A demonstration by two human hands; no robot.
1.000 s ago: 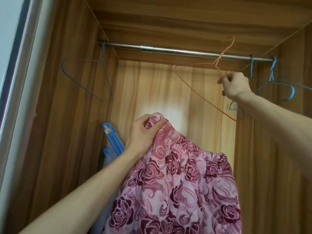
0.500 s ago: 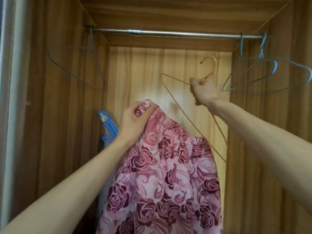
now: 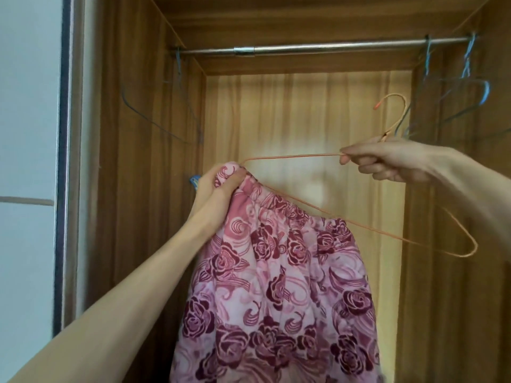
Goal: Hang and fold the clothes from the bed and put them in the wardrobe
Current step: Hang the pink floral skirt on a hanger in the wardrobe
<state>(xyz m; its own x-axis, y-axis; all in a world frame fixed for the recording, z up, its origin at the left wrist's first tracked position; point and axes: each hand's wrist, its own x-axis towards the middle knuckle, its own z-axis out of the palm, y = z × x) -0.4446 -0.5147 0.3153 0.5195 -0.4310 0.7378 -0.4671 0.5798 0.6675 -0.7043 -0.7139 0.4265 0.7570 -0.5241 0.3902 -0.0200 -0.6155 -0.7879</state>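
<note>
Low in the middle of the frame hangs a pink skirt with dark red roses [image 3: 276, 286]. The left hand [image 3: 218, 186] is just above it, a bit left of the middle, and its fingers are closed tight on the bunched top edge of the skirt, holding it up. One corner of an orange wire hanger [image 3: 359, 225] sits right by that hand, touching or almost touching the cloth; I cannot tell if it has gone inside the top edge yet. The right hand [image 3: 392, 161], at the right side of the frame, pinches the hanger near its neck, with the hook pointing up above it. The other end of the hanger sticks out in the air at the lower right, past the skirt.

This looks like the step of putting the skirt onto the hanger. Next, the hanger most likely has to slide into the top of the skirt, so both ends sit inside, and then the hook can go up.

Farther back is the wooden wardrobe [image 3: 304, 111]. Its metal rail [image 3: 318, 48] runs across the top, with blue wire hangers [image 3: 467, 78] at the upper right and a dark wire hanger [image 3: 154, 125] at the left
</note>
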